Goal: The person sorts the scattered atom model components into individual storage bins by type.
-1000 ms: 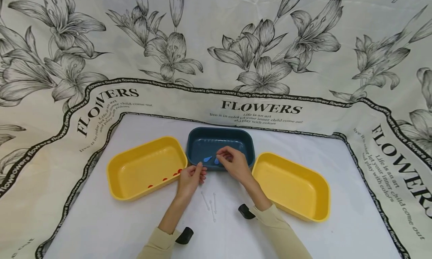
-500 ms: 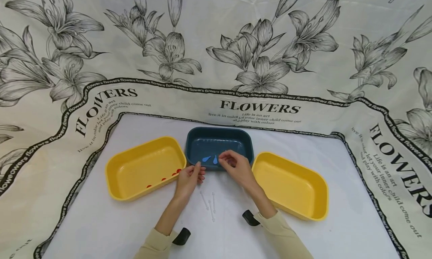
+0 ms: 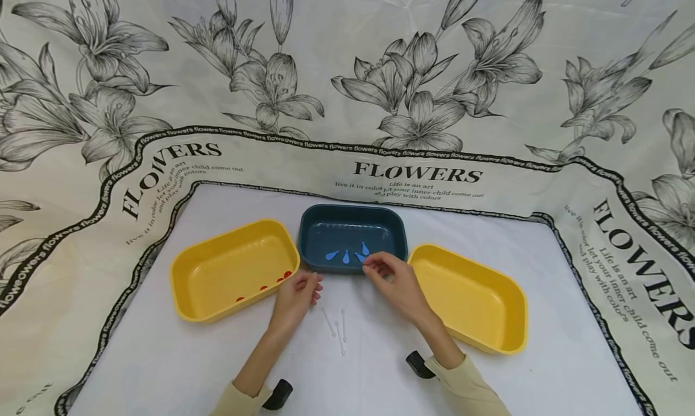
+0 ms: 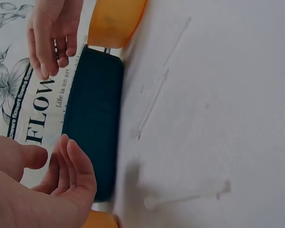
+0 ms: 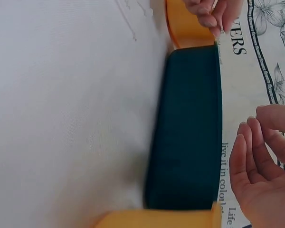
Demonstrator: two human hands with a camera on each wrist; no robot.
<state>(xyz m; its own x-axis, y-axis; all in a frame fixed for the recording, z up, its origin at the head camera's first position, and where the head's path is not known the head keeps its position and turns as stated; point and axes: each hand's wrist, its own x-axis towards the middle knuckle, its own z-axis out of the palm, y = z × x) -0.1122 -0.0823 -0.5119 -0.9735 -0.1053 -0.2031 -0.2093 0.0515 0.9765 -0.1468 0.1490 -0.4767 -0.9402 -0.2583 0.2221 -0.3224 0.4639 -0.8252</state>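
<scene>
In the head view my right hand (image 3: 395, 283) is over the near right rim of the dark blue tray (image 3: 354, 211), its fingertips right at a small blue teardrop-shaped piece (image 3: 359, 257). More such pieces (image 3: 332, 255) lie in the tray. In the right wrist view the right hand (image 5: 268, 161) has its thumb tip close to its index fingertip; whether a piece is between them I cannot tell. My left hand (image 3: 293, 295) is by the right end of the left yellow tray (image 3: 181, 295). The left wrist view shows this left hand (image 4: 61, 185) relaxed, thumb apart from bent fingers, nothing held.
Several small red round things (image 3: 263, 288) show along the near wall of the left yellow tray. Another yellow tray (image 3: 521, 319) stands at the right. Thin pale sticks with knobbed ends (image 3: 343, 325) lie on the white cloth (image 3: 374, 380) between the forearms. A flower-printed curtain (image 3: 412, 102) hangs behind.
My right hand has moved right and toward me, and more blue pieces now show in the dark tray. My left hand has drawn back from the tray's rim, toward me and left.
</scene>
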